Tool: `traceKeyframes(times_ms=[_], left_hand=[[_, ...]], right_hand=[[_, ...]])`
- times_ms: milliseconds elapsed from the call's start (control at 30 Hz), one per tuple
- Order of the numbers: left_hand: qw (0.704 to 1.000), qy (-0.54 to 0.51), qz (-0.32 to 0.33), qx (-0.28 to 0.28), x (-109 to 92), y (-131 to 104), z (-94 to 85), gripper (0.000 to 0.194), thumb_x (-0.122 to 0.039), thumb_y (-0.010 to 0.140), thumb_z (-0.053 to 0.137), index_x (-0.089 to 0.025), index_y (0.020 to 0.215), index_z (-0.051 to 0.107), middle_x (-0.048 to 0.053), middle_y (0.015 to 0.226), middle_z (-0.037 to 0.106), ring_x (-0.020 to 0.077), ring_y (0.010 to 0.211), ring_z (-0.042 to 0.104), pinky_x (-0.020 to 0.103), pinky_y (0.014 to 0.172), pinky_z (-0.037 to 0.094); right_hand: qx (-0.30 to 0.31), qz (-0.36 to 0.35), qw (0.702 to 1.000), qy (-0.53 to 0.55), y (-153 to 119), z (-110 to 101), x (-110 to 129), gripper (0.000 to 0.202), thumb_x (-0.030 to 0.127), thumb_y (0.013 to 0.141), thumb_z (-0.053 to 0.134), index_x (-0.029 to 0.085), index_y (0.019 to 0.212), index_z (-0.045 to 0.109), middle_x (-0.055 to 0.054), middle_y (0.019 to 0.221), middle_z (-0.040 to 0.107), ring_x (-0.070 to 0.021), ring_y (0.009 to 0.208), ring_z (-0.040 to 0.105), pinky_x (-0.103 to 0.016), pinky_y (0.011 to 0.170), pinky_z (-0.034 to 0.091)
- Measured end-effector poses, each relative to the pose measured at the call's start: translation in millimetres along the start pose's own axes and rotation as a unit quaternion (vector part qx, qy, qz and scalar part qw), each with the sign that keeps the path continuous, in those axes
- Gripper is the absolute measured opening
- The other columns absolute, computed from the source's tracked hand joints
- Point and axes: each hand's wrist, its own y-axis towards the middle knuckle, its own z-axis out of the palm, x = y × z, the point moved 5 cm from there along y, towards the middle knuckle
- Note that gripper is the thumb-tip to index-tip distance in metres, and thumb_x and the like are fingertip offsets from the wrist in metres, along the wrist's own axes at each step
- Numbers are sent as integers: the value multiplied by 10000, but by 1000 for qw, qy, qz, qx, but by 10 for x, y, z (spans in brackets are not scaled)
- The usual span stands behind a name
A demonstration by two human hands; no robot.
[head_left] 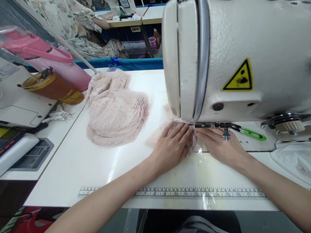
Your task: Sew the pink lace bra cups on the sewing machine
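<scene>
Pale pink lace fabric (193, 142) lies under the head of a white sewing machine (233, 42), bunched at the needle area. My left hand (171, 142) rests on this lace, its fingers stretched out and pointing toward the needle. From the right, my right hand (222, 147) reaches in flat, fingers extended to the lace's right edge. Machine parts in front partly cover those fingers, and the needle itself is hidden. A larger heap of pink lace pieces (114, 116) sits on the table to the left of my left hand.
Green-handled thread snips (252, 132) lie right of the needle area. A printed ruler (177, 193) runs along the table's front. A pink bottle (58, 66) and an amber cup (53, 87) stand at left. White cloth (293, 160) is at right. Another person's arm (100, 23) shows behind.
</scene>
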Motion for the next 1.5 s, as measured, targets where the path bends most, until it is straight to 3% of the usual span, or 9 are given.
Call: traceKeyframes(times_ms=[567,767,933,1100,1200,1267,1333,1400,1500], left_hand=[[1000,-16,-8,6,8,5,-3,453,-180,941,376,-96,1365,513,118,1424,505,263,1317,485,497,1159,295],[999,-25,-4,-35,-3,4,-64,390,-181,956,414,-131,1312,564,87,1368,569,232,1251,539,452,1125,325],[998,-24,-26,-54,-15,-13,-273,274,-326,959,506,-183,1126,671,58,1031,724,210,892,640,399,849,433],[1000,-19,5,6,-24,-70,-470,409,-552,897,561,-167,933,696,24,701,655,188,672,584,372,707,402],[997,-17,57,57,-46,-158,-522,295,-462,839,671,-168,843,674,58,841,667,223,819,606,371,767,433],[993,-30,88,77,-68,-224,-550,131,-297,841,664,-176,889,669,80,995,669,242,976,603,370,863,446],[988,-65,102,95,-85,-265,-570,131,-190,831,608,-181,950,662,77,1035,668,230,1008,606,369,914,451],[983,-118,86,108,-76,-246,-574,181,-196,829,576,-181,991,656,61,983,679,209,919,631,365,875,479],[975,-209,-50,53,71,-76,-552,197,-281,882,552,-178,1017,652,51,962,692,185,827,644,322,735,513]], right_hand=[[-11,10,1000,26,53,-62,-14,402,-42,798,484,175,1074,681,9,1250,656,-152,862,663,-323,668,432],[-36,-6,999,39,58,-84,1,366,-34,826,472,152,1058,685,-13,1182,693,-146,856,672,-302,663,454],[-35,0,993,109,41,-108,10,320,8,881,459,163,1047,685,-30,1110,718,-162,908,671,-297,667,495],[22,33,979,202,45,-69,-49,323,34,900,431,168,1079,663,-41,1143,690,-181,981,652,-324,728,529],[37,20,975,217,73,-84,-72,324,29,894,414,163,1052,664,-57,1123,681,-197,1012,636,-332,737,524],[38,2,975,218,99,-106,-72,324,17,873,416,157,1018,669,-59,1090,684,-198,985,640,-322,714,514],[40,-2,972,230,122,-106,-73,333,15,852,416,162,1000,675,-50,1060,692,-194,946,647,-310,684,505],[34,28,964,263,137,-70,-95,337,33,843,424,172,1012,680,-40,1048,700,-185,894,658,-318,696,510],[18,136,933,332,133,54,-163,299,86,848,470,186,1024,691,-29,1009,717,-176,819,667,-341,742,523]])
